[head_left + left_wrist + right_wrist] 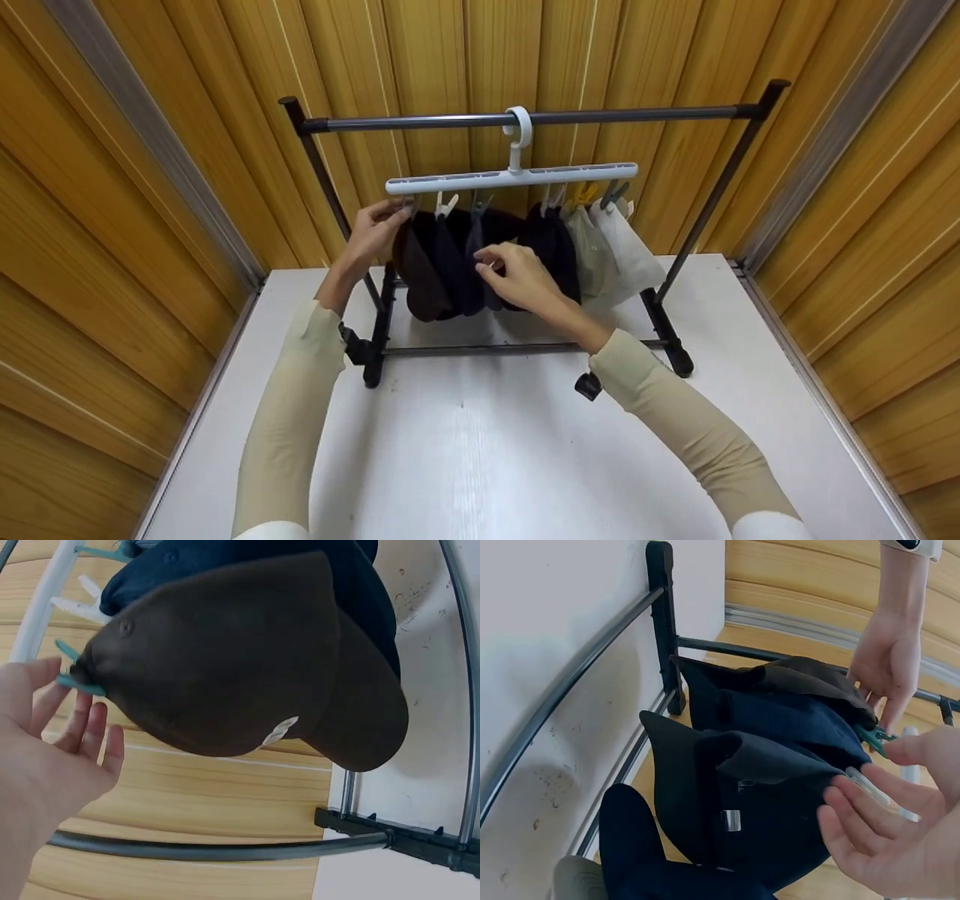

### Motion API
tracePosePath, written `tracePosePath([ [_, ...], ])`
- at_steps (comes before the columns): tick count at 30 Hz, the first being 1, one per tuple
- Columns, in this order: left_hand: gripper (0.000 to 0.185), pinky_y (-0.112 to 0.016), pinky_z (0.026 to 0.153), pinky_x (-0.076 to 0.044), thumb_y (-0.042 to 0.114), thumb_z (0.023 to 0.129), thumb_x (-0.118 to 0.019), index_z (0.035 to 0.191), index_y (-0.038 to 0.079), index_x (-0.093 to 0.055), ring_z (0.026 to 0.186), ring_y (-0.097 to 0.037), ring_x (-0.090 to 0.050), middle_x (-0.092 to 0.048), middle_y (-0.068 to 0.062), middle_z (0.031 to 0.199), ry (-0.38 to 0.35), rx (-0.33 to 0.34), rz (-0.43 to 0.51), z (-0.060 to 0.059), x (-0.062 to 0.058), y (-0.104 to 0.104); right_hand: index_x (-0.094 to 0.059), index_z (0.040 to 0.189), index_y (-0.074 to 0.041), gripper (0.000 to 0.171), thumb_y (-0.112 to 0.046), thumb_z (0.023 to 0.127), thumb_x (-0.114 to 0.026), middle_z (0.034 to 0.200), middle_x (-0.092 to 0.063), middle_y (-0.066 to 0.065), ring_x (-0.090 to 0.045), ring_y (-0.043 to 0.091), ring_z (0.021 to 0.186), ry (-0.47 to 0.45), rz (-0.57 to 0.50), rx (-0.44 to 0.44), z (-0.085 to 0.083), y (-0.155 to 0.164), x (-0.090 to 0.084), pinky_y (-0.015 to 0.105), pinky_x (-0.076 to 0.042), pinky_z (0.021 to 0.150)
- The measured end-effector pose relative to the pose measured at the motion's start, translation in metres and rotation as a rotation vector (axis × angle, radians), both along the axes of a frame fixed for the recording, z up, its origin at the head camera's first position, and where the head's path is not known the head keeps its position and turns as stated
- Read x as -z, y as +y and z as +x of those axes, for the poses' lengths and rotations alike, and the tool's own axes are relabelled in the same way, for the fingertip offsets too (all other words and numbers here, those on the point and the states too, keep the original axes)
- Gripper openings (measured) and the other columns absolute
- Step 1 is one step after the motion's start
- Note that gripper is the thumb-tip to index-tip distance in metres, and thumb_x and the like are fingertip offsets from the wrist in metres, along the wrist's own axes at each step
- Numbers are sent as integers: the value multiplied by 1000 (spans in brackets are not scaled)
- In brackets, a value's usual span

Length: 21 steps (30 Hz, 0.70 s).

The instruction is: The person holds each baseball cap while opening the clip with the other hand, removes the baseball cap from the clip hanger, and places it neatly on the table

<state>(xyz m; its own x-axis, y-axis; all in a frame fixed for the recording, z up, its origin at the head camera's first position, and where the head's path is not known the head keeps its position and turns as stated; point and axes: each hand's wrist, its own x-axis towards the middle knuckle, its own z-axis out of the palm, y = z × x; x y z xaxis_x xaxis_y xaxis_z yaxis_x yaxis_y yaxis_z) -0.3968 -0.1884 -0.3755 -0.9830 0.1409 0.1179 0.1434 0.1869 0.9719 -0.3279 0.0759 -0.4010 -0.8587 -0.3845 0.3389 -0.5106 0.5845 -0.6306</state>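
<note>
A brown cap (225, 652) hangs at the left end of the white hanger (465, 181), held by a teal clothespin (82, 685). My left hand (379, 229) pinches this clothespin between thumb and fingertips. Beside the brown cap hang a navy cap (780, 720) on a white clothespin (445, 202) and a dark grey-blue cap (757, 780). My right hand (521, 277) is raised in front of the middle caps, fingers loosely bent, with nothing seen between them. Farther right are a black cap (553, 251), a beige cap (592, 251) and a white cap (626, 247).
The hanger hooks over the top bar (420, 121) of a black metal rack standing on a white surface (465, 450). The rack's lower bar (480, 349) runs beneath the caps. Wood-patterned walls (90, 225) enclose the back and both sides.
</note>
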Motion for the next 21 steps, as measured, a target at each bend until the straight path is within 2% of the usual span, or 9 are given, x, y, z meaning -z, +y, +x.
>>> tracePosePath([
  [2,39,-42,107,-38,19,99,-54,135,4,-56,111,-12,-52,-56,-14,136,-8,52,1,5,-2,-6,-69,116,-4,27,-20,96,-59,109,-68,10,-63,24,99,25,-36,11,0,-5,-1,37,-51,86],
  [5,38,-44,106,-37,22,100,-53,133,5,-57,112,-13,-50,-56,-9,132,12,121,-30,11,-2,-14,-70,114,-4,26,-18,95,-60,109,-66,10,-61,23,99,42,-83,6,-1,-15,-2,35,-50,85],
  [9,35,-41,103,-37,23,99,-54,128,4,-61,109,-14,-48,-59,-3,122,59,176,-54,17,-4,-17,-69,115,-2,26,-15,95,-60,111,-65,12,-63,22,98,36,-132,-38,-1,-28,-3,31,-53,83],
  [13,35,-46,110,-34,24,98,-58,127,5,-63,114,-15,-53,-64,-2,121,72,214,-31,19,-7,-16,-65,119,2,29,-13,95,-59,115,-65,15,-66,23,99,11,-160,-83,1,-40,-4,30,-55,85],
  [17,36,-50,114,-32,23,96,-60,126,3,-64,116,-16,-58,-69,-2,119,48,249,-1,18,-8,-14,-61,124,4,33,-14,96,-58,120,-64,18,-66,25,102,-26,-145,-110,4,-48,-4,31,-55,88],
  [21,36,-48,115,-32,21,96,-61,126,3,-63,117,-16,-59,-69,-2,118,11,286,32,16,-8,-13,-58,128,4,38,-18,97,-58,126,-63,19,-65,26,109,-49,-78,-115,6,-52,-2,34,-54,92],
])
